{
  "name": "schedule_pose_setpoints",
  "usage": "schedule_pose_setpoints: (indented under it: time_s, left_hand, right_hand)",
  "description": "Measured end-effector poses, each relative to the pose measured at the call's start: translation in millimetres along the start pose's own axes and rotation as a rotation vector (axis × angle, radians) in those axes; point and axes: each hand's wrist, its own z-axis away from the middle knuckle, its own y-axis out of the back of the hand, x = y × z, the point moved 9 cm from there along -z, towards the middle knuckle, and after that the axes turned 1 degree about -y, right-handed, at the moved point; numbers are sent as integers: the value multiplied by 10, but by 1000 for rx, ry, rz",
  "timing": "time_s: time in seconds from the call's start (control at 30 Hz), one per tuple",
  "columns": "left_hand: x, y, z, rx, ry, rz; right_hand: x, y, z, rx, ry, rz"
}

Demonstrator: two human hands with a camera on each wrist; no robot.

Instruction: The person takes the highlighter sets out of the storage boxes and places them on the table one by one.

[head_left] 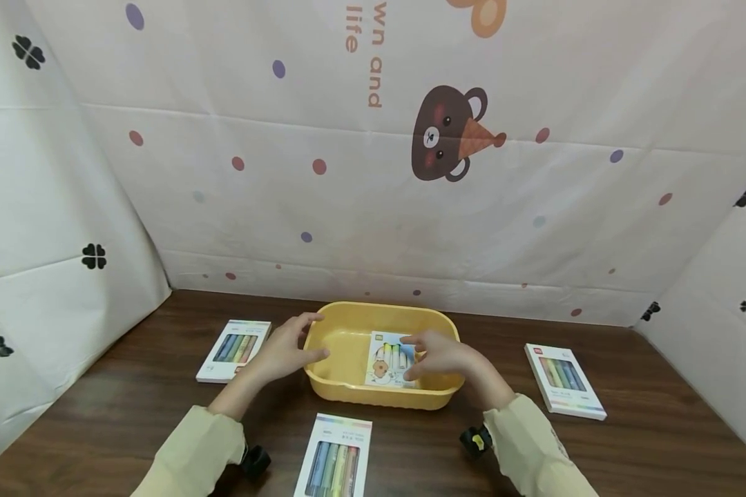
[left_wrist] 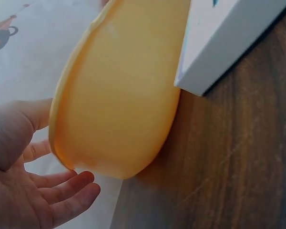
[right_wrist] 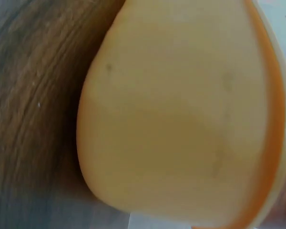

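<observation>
A yellow plastic basin (head_left: 342, 394) stands on the table, and a small white box with pictured yellow-capped markers (head_left: 379, 369) lies inside it. My right hand (head_left: 441, 355) reaches over the basin's right side, its fingers and thumb spread apart over the box's right edge. Whether the fingertips touch the box cannot be told. At the basin's left end is my left hand (head_left: 289, 348), fingers spread, thumb over the rim; the left wrist view shows its fingers (left_wrist: 69, 193) loosely bent beside the rim. The right wrist view shows the basin wall (right_wrist: 176, 119) but no hand.
White boxes of coloured pens lie around the basin: a left box (head_left: 233, 351), a front box (head_left: 334, 459) between the forearms, and a right box (head_left: 564, 381). Behind the dark wooden table (head_left: 646, 407) hangs a white printed cloth (head_left: 348, 207).
</observation>
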Motion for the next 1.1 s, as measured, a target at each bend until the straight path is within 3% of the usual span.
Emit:
schedule_pose_setpoints:
  time_s: [0.37, 0.7, 1.1]
  left_hand:
    - [-49, -77, 11, -24, 44, -31]
    - [-93, -99, 8, -35, 82, -39]
    - [-122, -100, 9, -31, 121, -29]
  right_hand:
    - [-5, -71, -46, 26, -72, 120]
    - [-132, -158, -76, 7, -18, 112]
    - [-389, -377, -139, -71, 120, 48]
